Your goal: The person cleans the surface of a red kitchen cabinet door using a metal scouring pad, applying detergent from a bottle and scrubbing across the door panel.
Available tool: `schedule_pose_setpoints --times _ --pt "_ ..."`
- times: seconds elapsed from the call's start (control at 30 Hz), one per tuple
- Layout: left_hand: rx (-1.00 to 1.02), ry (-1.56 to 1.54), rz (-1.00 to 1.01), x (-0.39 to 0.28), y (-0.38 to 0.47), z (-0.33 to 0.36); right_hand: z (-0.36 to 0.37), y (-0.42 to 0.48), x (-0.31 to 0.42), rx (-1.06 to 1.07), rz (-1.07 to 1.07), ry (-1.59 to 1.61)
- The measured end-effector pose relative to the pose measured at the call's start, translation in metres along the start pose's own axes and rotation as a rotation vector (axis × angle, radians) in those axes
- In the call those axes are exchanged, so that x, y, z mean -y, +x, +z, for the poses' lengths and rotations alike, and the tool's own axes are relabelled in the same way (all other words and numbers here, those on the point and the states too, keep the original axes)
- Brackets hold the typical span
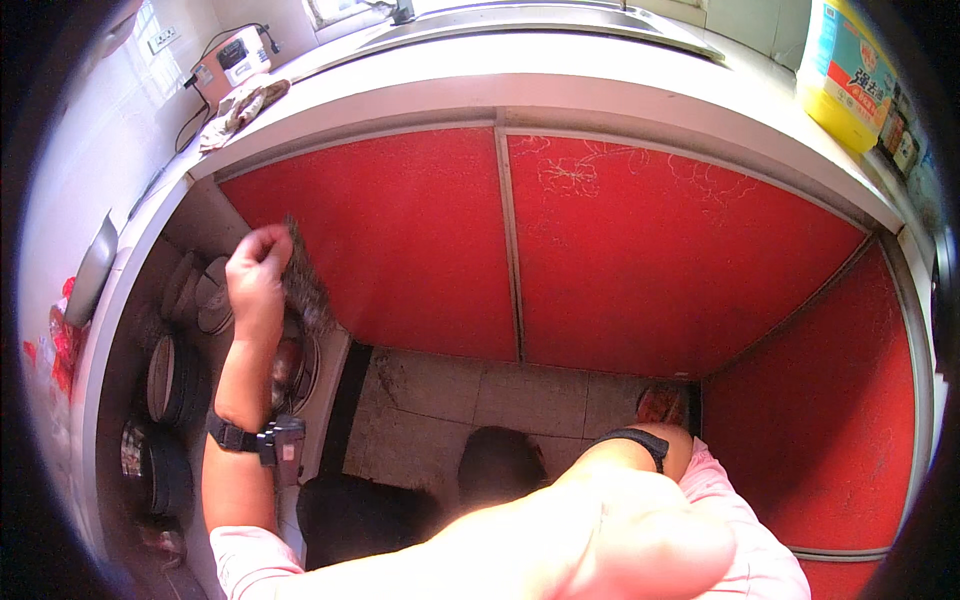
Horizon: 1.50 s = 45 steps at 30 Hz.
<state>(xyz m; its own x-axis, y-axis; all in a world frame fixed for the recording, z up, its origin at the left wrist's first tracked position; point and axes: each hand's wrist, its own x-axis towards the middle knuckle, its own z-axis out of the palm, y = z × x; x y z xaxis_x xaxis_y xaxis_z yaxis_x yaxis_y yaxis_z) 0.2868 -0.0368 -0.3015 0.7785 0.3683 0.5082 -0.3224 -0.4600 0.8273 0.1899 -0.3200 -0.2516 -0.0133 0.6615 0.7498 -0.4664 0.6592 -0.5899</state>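
My left hand (259, 259) is raised in front of the left end of the cabinet, its fingers closed on a dark, mottled cloth (306, 289). The cloth is blurred and hangs down beside the hand, over the edge of the left red cabinet door (405, 240). A black strap with a small box (283, 441) sits on the left forearm. My right arm bears a black strap (641, 441) near the pink sleeve (739, 510). Overexposed skin close to the camera covers the bottom middle, and my right hand cannot be made out.
Open shelving on the left holds several pans (161, 379). Above runs a white countertop (525, 56) with a metal sink (540, 22), a crumpled rag (244, 112) and a yellow detergent jug (847, 90). Another red door (817, 405) stands at right. Below lies a tiled floor (480, 397).
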Motion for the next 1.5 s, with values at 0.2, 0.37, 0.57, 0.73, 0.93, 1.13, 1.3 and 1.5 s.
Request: schedule_pose_setpoints --times 0.2,0.37,0.57,0.73,0.93,1.13,1.3,1.5 --pt "-0.009 0.095 0.614 -0.071 -0.001 0.099 0.000 -0.012 0.013 -0.021 -0.071 -0.007" --pt "0.025 -0.004 0.879 -0.095 -0.011 0.147 0.002 -0.015 0.019 -0.101 -0.118 -0.034" --pt "0.148 -0.181 0.339 -0.080 -0.028 0.166 -0.017 -0.045 0.037 -0.851 -0.345 -0.578" --pt "0.509 -1.112 -0.277 -0.067 -0.027 0.158 -0.081 -0.086 0.037 -1.409 -0.330 -1.082" --pt "0.483 -1.048 -0.287 -0.070 -0.037 0.153 -0.099 -0.080 0.014 -1.084 -0.141 -0.327" --pt "0.525 -0.877 -0.169 -0.065 -0.046 0.155 -0.101 -0.086 0.012 -1.198 -0.284 -0.684" --pt "0.580 -0.467 -0.096 -0.048 -0.059 0.139 -0.061 -0.097 0.055 -1.394 -0.450 -1.446" --pt "0.586 -0.189 -0.179 0.017 -0.087 0.108 -0.020 -0.122 0.118 -1.416 -0.249 -2.861"
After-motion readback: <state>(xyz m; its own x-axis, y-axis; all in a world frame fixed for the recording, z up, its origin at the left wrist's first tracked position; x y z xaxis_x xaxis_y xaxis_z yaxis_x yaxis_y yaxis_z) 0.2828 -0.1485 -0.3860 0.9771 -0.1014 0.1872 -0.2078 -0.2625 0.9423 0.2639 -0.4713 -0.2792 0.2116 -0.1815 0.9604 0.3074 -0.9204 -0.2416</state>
